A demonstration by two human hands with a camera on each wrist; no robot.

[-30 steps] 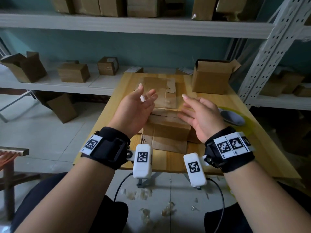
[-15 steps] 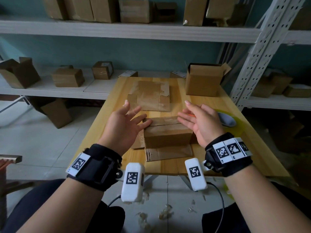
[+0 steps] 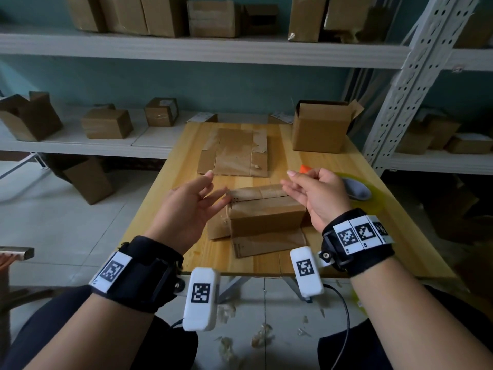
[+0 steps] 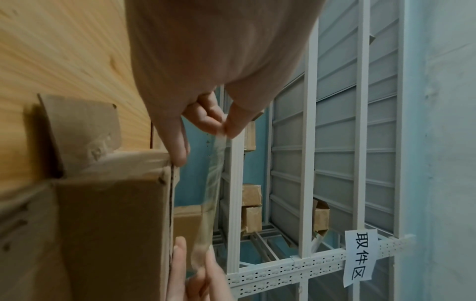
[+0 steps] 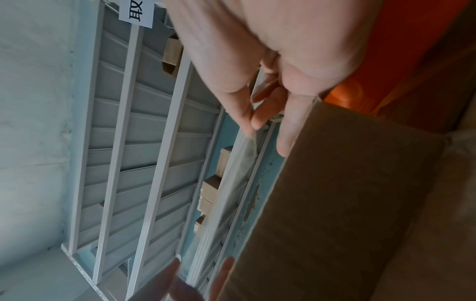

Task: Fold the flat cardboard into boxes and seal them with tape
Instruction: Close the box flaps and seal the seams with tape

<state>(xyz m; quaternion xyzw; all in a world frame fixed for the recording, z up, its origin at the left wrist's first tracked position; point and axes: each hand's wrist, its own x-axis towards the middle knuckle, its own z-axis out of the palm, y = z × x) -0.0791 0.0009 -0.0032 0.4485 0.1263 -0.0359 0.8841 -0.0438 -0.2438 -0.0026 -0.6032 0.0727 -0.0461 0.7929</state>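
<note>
- A strip of clear tape (image 4: pixel 210 195) was stretched between both hands above the folded cardboard box (image 3: pixel 266 214), which sat on the wooden table (image 3: pixel 333 166) near its front edge.
- Left hand (image 3: pixel 190 206) pinched one end between thumb and fingertip; right hand (image 3: pixel 317 194) pinched the other. The hands were apart, flanking the box.
- The top flaps looked closed along a centre seam; the head view was too dim to be sure.
- The strip should be kept taut, centred over the seam, lowered flat and pressed from the middle outward, with both ends wrapped down the sides.
- A tape roll (image 3: pixel 357 192) lay just right of the box, a flat cardboard sheet (image 3: pixel 234 153) behind it.
</note>
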